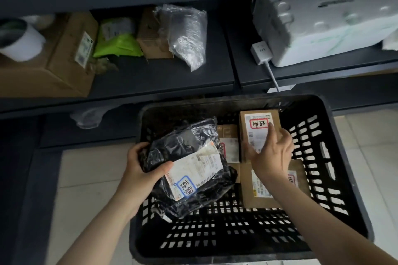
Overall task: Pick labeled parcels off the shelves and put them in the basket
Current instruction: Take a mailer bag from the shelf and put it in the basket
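Note:
A black slatted basket [336, 178] stands on the floor below the shelves. My left hand [142, 170] grips a black plastic parcel [189, 146] with a white label, held over the basket's left side. My right hand [272, 153] holds a small brown carton [258, 118] with a red-framed label, upright inside the basket, thumb on its left edge and fingers on its front. A flat brown box [299, 191] lies under my right wrist, and another labeled carton [229, 142] sits between the two parcels.
The dark shelf [150, 79] above holds a large cardboard box [53, 66], a green bag [118, 45], a small carton [150, 38] and a clear plastic parcel [187, 34]. At right sit a white foam box [323, 13] and a white power strip [261, 52]. Pale floor tiles flank the basket.

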Available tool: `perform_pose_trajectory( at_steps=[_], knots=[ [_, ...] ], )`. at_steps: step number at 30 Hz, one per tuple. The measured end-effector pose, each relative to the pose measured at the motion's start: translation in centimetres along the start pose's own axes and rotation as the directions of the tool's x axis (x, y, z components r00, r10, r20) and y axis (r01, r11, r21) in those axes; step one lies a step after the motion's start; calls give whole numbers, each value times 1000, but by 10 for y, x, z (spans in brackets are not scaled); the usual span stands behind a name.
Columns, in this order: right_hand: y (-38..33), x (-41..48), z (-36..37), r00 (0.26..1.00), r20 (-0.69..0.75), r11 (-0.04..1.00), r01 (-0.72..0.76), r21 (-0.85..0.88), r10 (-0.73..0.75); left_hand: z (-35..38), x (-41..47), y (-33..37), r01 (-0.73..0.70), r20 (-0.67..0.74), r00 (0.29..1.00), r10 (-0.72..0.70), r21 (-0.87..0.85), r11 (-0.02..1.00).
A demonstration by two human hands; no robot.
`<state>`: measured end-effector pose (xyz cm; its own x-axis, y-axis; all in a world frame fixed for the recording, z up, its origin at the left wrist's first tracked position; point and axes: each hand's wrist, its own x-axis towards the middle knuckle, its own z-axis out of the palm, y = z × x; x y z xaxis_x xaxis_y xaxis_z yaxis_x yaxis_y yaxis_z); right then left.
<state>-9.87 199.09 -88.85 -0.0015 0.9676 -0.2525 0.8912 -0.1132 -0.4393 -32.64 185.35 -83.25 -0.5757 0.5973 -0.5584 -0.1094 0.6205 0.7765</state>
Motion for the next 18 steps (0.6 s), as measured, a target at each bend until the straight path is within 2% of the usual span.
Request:
perform_pose_trajectory(
  at_steps=[1,2,3,4,5,7,12,15,18],
  knots=[
    [-5,-8,-3,993,38,984,104,143,-111,-1,-1,2,-10,24,1000,9,36,999],
    [-11,-17,-6,969,140,939,154,308,-204,-3,0,3,-14,64,998,8,81,997],
    [-16,-26,-9,918,280,881,130,455,-280,-5,0,5,-19,120,993,2,139,990],
    [-19,-33,-9,855,390,844,96,528,-341,-7,0,5,-27,182,983,-12,214,976],
    [-18,-38,-6,810,452,846,97,524,-373,-8,0,6,-44,246,969,-31,294,955],
    [-10,-44,6,787,506,889,114,443,-353,-9,1,5,-74,326,942,-79,430,900],
    [-11,-64,35,790,574,968,97,230,-215,-3,4,-15,-105,310,941,-136,650,752],
    [-15,-67,45,790,584,982,125,144,-187,10,4,-28,-173,250,967,-48,784,596],
    [-22,-68,53,773,600,978,174,111,-206,18,2,-33,-272,245,962,118,880,390]
  ],
)
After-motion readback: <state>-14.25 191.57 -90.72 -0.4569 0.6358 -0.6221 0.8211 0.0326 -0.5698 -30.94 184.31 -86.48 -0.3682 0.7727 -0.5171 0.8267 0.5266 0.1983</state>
